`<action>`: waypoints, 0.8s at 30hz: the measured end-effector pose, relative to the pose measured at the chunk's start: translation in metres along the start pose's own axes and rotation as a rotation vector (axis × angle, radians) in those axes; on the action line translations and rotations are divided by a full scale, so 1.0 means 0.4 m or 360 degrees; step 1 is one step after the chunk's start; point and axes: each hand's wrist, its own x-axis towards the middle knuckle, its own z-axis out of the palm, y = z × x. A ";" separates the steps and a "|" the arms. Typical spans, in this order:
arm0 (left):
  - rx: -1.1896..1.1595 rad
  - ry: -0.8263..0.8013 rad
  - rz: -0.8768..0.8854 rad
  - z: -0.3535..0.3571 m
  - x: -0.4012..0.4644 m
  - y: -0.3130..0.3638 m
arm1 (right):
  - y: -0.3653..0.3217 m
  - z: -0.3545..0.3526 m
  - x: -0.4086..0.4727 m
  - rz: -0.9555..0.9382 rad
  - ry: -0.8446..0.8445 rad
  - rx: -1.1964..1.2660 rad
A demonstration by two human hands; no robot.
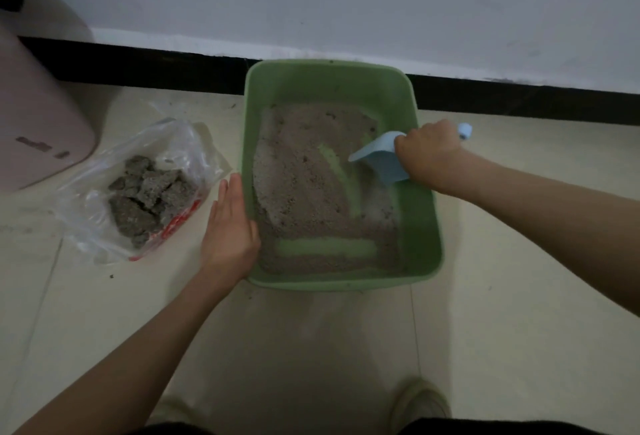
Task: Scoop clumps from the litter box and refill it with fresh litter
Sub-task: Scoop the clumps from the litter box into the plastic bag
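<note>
Right hand (429, 152) grips blue scoop (382, 157); flat left hand (230, 226) steadies litter box (420, 226) rim.

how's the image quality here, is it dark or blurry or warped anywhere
Head view: dim and flat, with a grey cast and darker corners; soft overall, the right hand and blue scoop slightly smeared; wide-angle bend shows in the baseboard and the green litter box rim; mild sheen on the plastic bag; a broad shadow falls on the floor below the box.
</note>
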 end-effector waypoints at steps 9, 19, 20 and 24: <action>-0.0045 0.0006 0.0001 0.001 -0.003 0.004 | -0.079 0.011 -0.065 -0.0232 -0.0194 -0.0092; -0.0067 -0.0004 -0.0019 0.005 -0.001 -0.002 | -0.004 -0.077 -0.071 -0.0199 -0.0257 0.0233; -0.0066 -0.0003 -0.0019 0.006 -0.001 -0.004 | -0.010 -0.074 -0.075 -0.0189 -0.0262 0.0159; -0.0076 -0.0005 -0.0011 0.009 0.002 -0.007 | -0.041 -0.051 -0.080 -0.0239 -0.0344 0.0049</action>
